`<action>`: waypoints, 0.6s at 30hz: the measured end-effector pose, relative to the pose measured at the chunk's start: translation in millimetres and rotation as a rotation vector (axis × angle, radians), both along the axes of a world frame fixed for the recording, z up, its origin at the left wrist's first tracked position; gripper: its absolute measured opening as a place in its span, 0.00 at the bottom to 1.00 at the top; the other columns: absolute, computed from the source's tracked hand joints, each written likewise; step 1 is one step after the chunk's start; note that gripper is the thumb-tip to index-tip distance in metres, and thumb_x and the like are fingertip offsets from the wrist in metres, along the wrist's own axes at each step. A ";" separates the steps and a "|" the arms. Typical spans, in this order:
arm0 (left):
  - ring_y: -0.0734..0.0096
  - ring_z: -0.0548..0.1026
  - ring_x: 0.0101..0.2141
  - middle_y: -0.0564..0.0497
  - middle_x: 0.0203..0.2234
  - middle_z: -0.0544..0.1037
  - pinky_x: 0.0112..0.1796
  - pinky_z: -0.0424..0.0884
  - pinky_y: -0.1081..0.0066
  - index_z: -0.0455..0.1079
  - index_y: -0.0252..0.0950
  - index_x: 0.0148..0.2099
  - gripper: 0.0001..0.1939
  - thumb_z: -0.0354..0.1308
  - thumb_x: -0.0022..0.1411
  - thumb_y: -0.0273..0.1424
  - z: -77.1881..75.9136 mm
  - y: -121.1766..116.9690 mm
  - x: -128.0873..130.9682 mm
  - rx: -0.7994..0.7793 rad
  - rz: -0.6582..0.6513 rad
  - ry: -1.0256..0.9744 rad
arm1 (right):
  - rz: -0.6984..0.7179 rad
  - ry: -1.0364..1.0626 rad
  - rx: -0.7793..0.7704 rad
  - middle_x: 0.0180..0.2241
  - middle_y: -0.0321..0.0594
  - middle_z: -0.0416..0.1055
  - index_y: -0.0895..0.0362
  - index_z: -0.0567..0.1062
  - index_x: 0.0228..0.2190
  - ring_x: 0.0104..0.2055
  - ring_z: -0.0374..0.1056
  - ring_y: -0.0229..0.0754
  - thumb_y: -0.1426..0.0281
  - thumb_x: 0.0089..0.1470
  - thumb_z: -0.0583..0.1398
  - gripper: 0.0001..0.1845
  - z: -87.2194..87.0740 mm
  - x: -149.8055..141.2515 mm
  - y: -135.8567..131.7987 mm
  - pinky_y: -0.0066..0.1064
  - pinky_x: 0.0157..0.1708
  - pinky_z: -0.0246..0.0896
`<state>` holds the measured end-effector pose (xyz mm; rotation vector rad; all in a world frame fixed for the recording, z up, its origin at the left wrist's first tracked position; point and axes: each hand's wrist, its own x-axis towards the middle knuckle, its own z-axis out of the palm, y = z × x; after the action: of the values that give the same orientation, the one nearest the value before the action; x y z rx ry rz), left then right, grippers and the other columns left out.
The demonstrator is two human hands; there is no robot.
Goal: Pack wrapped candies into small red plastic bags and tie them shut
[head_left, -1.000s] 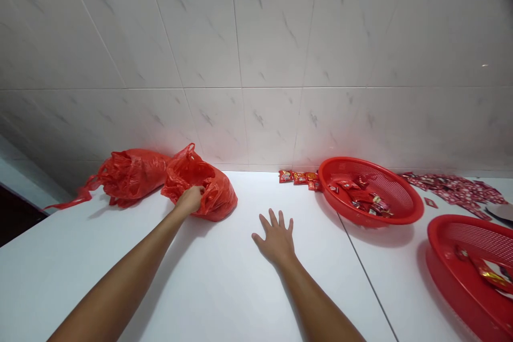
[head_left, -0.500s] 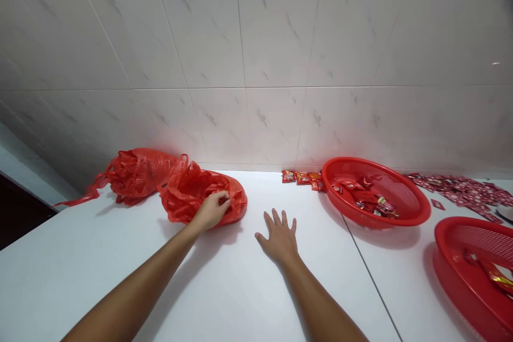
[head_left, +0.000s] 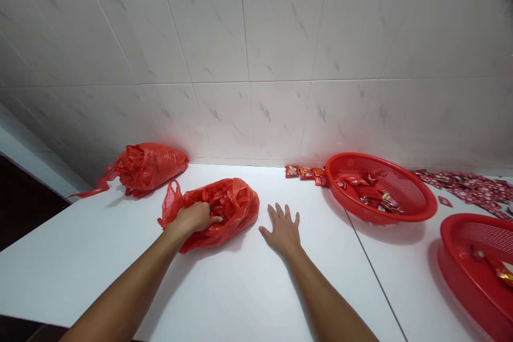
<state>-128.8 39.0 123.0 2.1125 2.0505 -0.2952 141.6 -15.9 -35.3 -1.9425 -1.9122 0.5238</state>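
Your left hand [head_left: 194, 217] is clamped into the red plastic bag [head_left: 236, 208], pinning it down, while your right hand [head_left: 284, 231] rests open and well apart on the white table [head_left: 228, 288], steadying you.

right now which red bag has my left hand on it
The nearer bag, bunched under your left hand at the table's middle; the other bag lies apart by the wall, untouched.
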 end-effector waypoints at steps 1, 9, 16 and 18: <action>0.43 0.81 0.40 0.33 0.42 0.83 0.39 0.72 0.58 0.76 0.36 0.33 0.20 0.64 0.56 0.50 1.9 -3.4 1.2 -0.019 -0.009 0.005 | 0.000 0.008 0.006 0.77 0.38 0.40 0.45 0.52 0.74 0.78 0.26 0.62 0.46 0.61 0.59 0.48 -0.2 0.2 -0.4 0.67 0.70 0.13; 0.58 0.73 0.30 0.46 0.28 0.79 0.34 0.64 0.62 0.68 0.39 0.25 0.14 0.58 0.61 0.40 33.1 -33.6 3.4 -0.132 -0.224 -0.052 | 0.032 0.218 0.162 0.74 0.47 0.52 0.43 0.49 0.74 0.77 0.40 0.64 0.56 0.53 0.68 0.55 1.1 10.8 -1.5 0.67 0.71 0.26; 0.66 0.64 0.26 0.54 0.22 0.70 0.30 0.54 0.66 0.61 0.39 0.25 0.09 0.56 0.49 0.22 45.1 -40.3 -0.5 0.000 -0.302 -0.139 | 0.309 0.608 0.270 0.71 0.48 0.55 0.40 0.46 0.74 0.48 0.73 0.46 0.63 0.52 0.70 0.58 0.0 5.8 -3.1 0.46 0.53 0.70; 0.67 0.65 0.28 0.55 0.24 0.70 0.30 0.55 0.67 0.60 0.39 0.26 0.08 0.56 0.50 0.23 45.2 -38.5 -0.6 0.115 -0.287 -0.213 | 0.329 0.625 0.220 0.66 0.50 0.63 0.41 0.44 0.74 0.44 0.73 0.45 0.63 0.51 0.71 0.59 -1.1 3.1 -4.3 0.46 0.51 0.71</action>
<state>-129.5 0.5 168.2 2.3917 1.6846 0.0118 144.7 -20.2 -36.5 -1.1438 -1.7711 0.8510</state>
